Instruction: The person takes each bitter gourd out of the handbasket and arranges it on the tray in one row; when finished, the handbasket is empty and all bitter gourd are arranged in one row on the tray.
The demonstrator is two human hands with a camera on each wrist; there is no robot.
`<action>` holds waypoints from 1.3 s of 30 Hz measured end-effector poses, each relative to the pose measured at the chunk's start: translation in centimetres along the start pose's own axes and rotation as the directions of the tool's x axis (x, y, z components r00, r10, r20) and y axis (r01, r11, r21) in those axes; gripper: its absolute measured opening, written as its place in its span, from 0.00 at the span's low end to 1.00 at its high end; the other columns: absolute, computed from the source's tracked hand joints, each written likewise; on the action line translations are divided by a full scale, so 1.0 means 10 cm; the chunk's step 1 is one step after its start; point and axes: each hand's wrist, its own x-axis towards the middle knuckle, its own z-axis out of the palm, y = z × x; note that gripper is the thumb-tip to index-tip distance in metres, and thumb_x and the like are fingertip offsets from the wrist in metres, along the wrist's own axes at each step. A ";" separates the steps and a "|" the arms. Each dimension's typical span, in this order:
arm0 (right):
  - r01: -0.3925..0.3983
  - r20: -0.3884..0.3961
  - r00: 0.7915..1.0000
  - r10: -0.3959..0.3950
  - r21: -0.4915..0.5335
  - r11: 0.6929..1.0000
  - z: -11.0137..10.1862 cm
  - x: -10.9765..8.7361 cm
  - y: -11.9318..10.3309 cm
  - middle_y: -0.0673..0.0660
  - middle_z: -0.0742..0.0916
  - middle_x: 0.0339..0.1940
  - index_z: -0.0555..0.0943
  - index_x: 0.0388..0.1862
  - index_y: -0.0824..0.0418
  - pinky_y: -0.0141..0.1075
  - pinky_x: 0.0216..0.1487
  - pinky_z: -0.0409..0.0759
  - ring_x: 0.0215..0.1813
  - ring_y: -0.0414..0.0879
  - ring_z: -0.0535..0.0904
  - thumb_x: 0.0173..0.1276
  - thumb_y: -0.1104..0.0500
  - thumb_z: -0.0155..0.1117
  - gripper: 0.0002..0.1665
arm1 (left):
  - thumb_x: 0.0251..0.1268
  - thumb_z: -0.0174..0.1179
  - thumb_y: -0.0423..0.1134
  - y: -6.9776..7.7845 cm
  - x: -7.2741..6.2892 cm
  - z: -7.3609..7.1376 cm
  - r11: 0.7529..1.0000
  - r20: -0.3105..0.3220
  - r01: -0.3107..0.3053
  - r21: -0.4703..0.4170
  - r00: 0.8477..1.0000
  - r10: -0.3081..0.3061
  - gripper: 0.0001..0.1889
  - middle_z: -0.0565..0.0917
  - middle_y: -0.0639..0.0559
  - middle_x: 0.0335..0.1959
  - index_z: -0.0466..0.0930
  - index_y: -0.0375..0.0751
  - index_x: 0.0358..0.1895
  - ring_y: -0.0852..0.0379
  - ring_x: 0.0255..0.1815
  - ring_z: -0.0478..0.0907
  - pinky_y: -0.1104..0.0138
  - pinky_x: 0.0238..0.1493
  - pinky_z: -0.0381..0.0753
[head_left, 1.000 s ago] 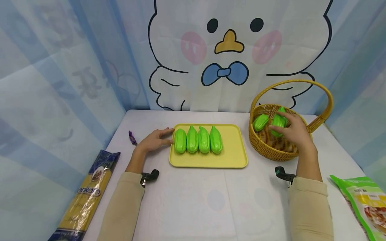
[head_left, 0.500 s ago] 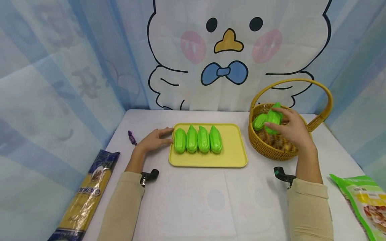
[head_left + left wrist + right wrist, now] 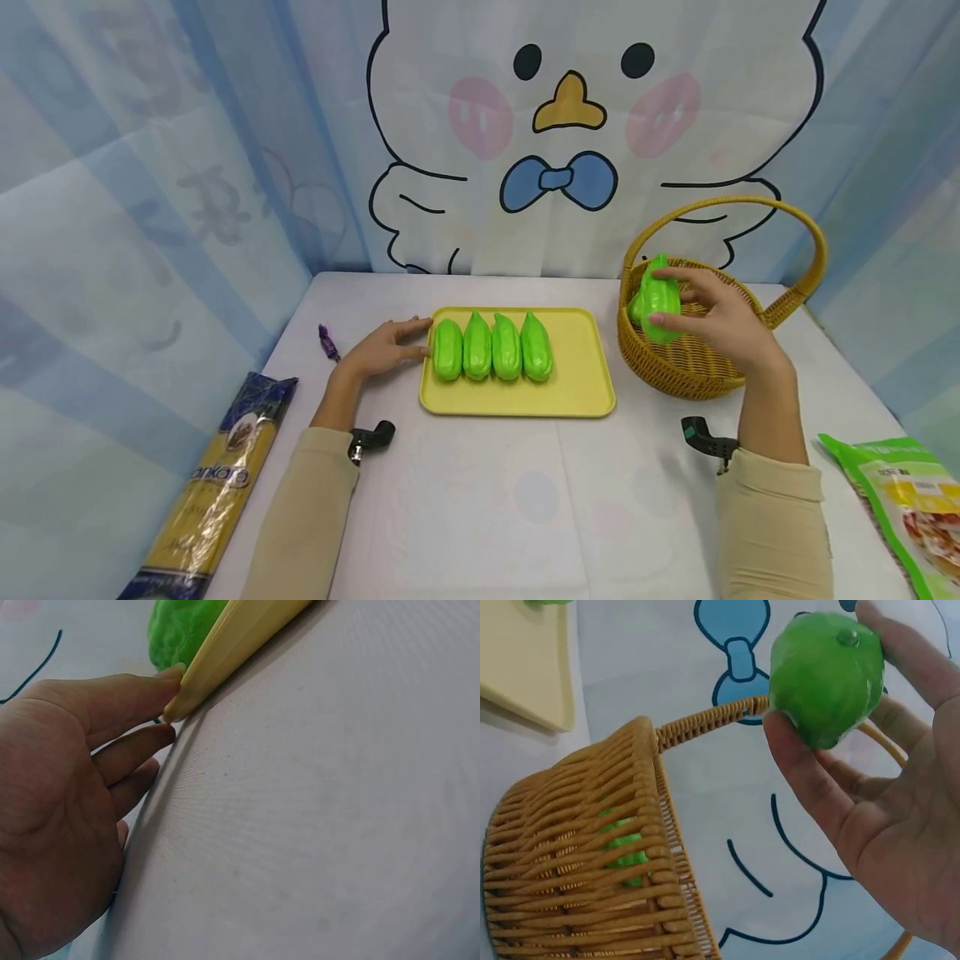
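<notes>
My right hand [image 3: 731, 329] pinches a green ribbed toy vegetable [image 3: 660, 310] between thumb and fingers, over the wicker basket [image 3: 678, 383]. In the right wrist view, the rounded end of the held vegetable [image 3: 821, 682] shows a small stem nub. Behind it, partly hidden, lies another green vegetable [image 3: 635, 310] inside the basket. Several matching vegetables [image 3: 477, 348] stand in a row on the left half of the yellow tray [image 3: 577, 367]. At the tray's left edge rests my left hand [image 3: 378, 350], fingers extended, with thumb [image 3: 169, 686] and fingertips touching the rim [image 3: 225, 656].
A purple wrapped candy [image 3: 327, 343] lies left of the left hand. A long yellow and blue packet [image 3: 217, 483] is along the left edge, and a green bag [image 3: 907, 500] sits at the right. The basket's tall handle [image 3: 813, 267] arches above its opening.
My right hand has lifted the vegetable from the basket's middle and carried it left, over the other one there. The left hand and tray have stayed put.
</notes>
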 end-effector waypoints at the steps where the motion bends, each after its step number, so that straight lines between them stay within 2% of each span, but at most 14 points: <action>1: 0.008 0.013 1.000 -0.008 0.016 1.000 0.01 0.00 -0.01 0.58 0.78 0.60 0.72 0.76 0.45 0.28 0.42 0.85 0.50 0.44 0.81 0.70 0.50 0.74 0.37 | 0.70 0.67 0.52 0.00 0.00 0.00 1.000 0.000 -0.001 0.000 1.000 0.001 0.37 0.61 0.46 0.83 0.67 0.50 0.80 0.45 0.87 0.50 0.46 0.87 0.35; 4: 0.035 0.047 0.998 -0.037 0.052 0.998 0.07 0.02 -0.02 0.56 0.80 0.57 0.73 0.76 0.46 0.30 0.41 0.85 0.49 0.42 0.80 0.69 0.55 0.75 0.37 | 0.70 0.67 0.53 0.00 0.00 0.00 1.000 -0.009 0.006 0.014 1.000 -0.005 0.37 0.61 0.46 0.83 0.67 0.51 0.80 0.44 0.87 0.51 0.46 0.87 0.37; 8: 0.071 0.095 0.993 -0.076 0.052 0.996 0.16 0.06 -0.04 0.48 0.76 0.64 0.74 0.75 0.46 0.31 0.41 0.84 0.53 0.45 0.77 0.68 0.55 0.76 0.38 | 0.70 0.67 0.54 0.01 -0.01 0.00 0.999 -0.014 0.013 0.030 1.000 -0.013 0.38 0.61 0.46 0.84 0.67 0.52 0.80 0.44 0.87 0.51 0.45 0.87 0.38; 12: 0.093 0.155 0.983 -0.102 0.062 0.994 0.24 0.09 -0.07 0.46 0.75 0.66 0.75 0.74 0.44 0.32 0.42 0.80 0.55 0.48 0.74 0.67 0.54 0.77 0.37 | 0.70 0.67 0.54 0.01 -0.01 0.00 1.000 -0.008 0.008 0.027 1.000 -0.008 0.38 0.61 0.46 0.84 0.66 0.51 0.80 0.45 0.87 0.51 0.46 0.87 0.38; 15: 0.102 0.195 0.973 -0.120 0.097 0.990 0.30 0.11 -0.08 0.47 0.76 0.64 0.76 0.73 0.44 0.33 0.43 0.81 0.55 0.49 0.74 0.67 0.55 0.77 0.37 | 0.70 0.67 0.54 0.01 -0.01 0.00 1.000 -0.009 0.006 0.028 1.000 -0.006 0.38 0.61 0.46 0.84 0.66 0.51 0.80 0.45 0.87 0.51 0.46 0.87 0.38; 22: 0.114 0.262 0.953 -0.150 0.147 0.983 0.48 0.16 -0.11 0.58 0.74 0.57 0.73 0.77 0.45 0.35 0.41 0.79 0.53 0.56 0.71 0.67 0.55 0.77 0.41 | 0.70 0.67 0.55 0.00 -0.01 0.00 1.000 -0.004 0.007 0.028 1.000 -0.007 0.38 0.61 0.46 0.84 0.66 0.52 0.80 0.44 0.87 0.51 0.45 0.87 0.38; 25: 0.122 0.277 0.948 -0.157 0.139 0.983 0.56 0.20 -0.12 0.56 0.75 0.65 0.71 0.78 0.44 0.38 0.46 0.80 0.58 0.56 0.72 0.66 0.54 0.78 0.43 | 0.70 0.67 0.55 0.00 0.00 0.00 1.000 -0.005 0.007 0.026 1.000 -0.007 0.38 0.61 0.46 0.84 0.66 0.52 0.80 0.44 0.87 0.50 0.45 0.87 0.37; 29: 0.117 0.295 0.943 -0.151 0.128 0.985 0.67 0.24 -0.14 0.54 0.70 0.78 0.69 0.80 0.44 0.48 0.59 0.81 0.68 0.58 0.72 0.66 0.53 0.78 0.45 | 0.70 0.67 0.55 0.00 -0.01 0.00 1.000 -0.005 0.012 0.021 1.000 -0.012 0.38 0.60 0.46 0.84 0.66 0.53 0.80 0.44 0.87 0.50 0.45 0.87 0.37; 34: 0.101 0.305 0.942 -0.137 0.132 0.986 0.79 0.28 -0.15 0.59 0.65 0.82 0.67 0.81 0.46 0.60 0.69 0.78 0.74 0.64 0.69 0.65 0.53 0.79 0.48 | 0.69 0.67 0.56 -0.01 -0.01 0.00 1.000 -0.007 0.014 0.019 1.000 -0.013 0.39 0.60 0.46 0.84 0.66 0.53 0.80 0.44 0.87 0.50 0.45 0.87 0.37; 37: 0.091 0.310 0.943 -0.125 0.122 0.988 0.86 0.29 -0.14 0.60 0.65 0.81 0.66 0.82 0.46 0.61 0.71 0.77 0.74 0.65 0.67 0.65 0.52 0.79 0.50 | 0.69 0.67 0.56 -0.01 -0.01 0.00 1.000 -0.008 0.016 0.022 1.000 -0.015 0.39 0.61 0.47 0.84 0.66 0.53 0.80 0.44 0.87 0.50 0.44 0.87 0.37; 39: 0.076 0.307 0.946 -0.106 0.108 0.991 0.91 0.29 -0.15 0.59 0.66 0.81 0.66 0.82 0.45 0.60 0.68 0.78 0.74 0.64 0.68 0.64 0.50 0.80 0.50 | 0.69 0.67 0.56 -0.01 -0.01 0.00 0.999 -0.008 0.019 0.026 1.000 -0.019 0.38 0.60 0.47 0.84 0.66 0.53 0.80 0.44 0.87 0.50 0.44 0.87 0.38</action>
